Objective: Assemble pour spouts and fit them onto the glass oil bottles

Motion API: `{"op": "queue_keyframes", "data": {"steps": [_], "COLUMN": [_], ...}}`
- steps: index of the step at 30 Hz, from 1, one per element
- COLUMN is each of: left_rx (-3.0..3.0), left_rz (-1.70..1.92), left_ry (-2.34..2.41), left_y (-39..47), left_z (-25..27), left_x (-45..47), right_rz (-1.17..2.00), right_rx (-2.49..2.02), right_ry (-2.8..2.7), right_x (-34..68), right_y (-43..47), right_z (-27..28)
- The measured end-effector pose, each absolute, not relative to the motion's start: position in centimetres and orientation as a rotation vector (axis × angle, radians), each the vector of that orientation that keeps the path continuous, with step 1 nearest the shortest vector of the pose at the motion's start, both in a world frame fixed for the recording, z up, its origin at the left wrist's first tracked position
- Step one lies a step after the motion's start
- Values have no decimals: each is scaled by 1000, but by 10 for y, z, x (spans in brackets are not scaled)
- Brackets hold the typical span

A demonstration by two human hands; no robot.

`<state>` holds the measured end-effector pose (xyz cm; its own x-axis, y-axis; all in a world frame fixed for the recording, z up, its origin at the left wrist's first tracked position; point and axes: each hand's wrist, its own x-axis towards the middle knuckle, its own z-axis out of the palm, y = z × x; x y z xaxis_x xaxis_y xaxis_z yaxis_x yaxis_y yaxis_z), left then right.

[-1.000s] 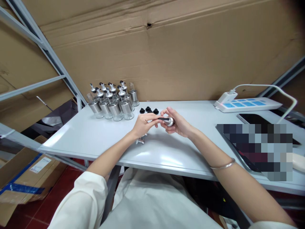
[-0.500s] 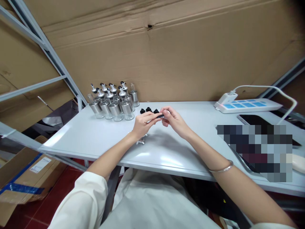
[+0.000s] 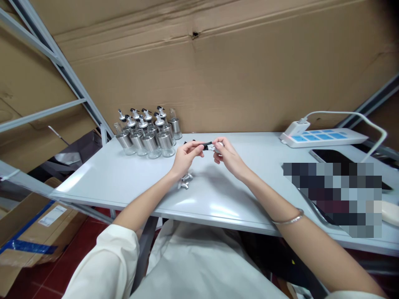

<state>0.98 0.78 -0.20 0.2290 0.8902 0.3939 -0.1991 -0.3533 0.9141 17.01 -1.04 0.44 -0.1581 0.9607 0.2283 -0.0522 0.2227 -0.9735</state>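
Note:
In front of my chest, both hands meet over a silver pourer spout (image 3: pixel 211 148) with a black flap (image 3: pixel 207 143) along its top. My left hand (image 3: pixel 186 158) pinches the black end between thumb and fingers. My right hand (image 3: pixel 230 158) is closed around the round silver end. Just below my left hand, a few loose silver spouts (image 3: pixel 185 182) lie on the table. Black stoppers (image 3: pixel 193 140) stand behind my left fingers, mostly hidden. To the left is a cluster of glass and steel bottles (image 3: pixel 151 142), most topped with silver and black pourers.
The white table (image 3: pixel 109 182) backs onto a cardboard wall (image 3: pixel 230 83). On the right are a white power strip (image 3: pixel 327 138) with a plugged-in charger and cable, a dark phone (image 3: pixel 333 157) and a blurred-out item. A metal frame (image 3: pixel 71 87) rises at left, above a cardboard box (image 3: pixel 40 232).
My hands have drawn slightly apart, and the silver spout with its black flap now shows between them. My left hand has shifted a little, covering more of the black stoppers behind it.

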Motion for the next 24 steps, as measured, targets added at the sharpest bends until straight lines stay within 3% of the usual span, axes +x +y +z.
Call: {"op": "queue_keyframes", "data": {"steps": [7,24], "left_rx": [1431,1575], "left_rz": [1096,1084], "left_ry": [663,741], "left_y": [3,1], "left_z": [2,8], "left_x": [11,8], "right_rz": [1139,925], "right_rx": [-977,-1017], "right_ry": [-1429,-1663], "right_x": [173,174], "right_y": [-11,-13], "right_z": [3,-1]}}
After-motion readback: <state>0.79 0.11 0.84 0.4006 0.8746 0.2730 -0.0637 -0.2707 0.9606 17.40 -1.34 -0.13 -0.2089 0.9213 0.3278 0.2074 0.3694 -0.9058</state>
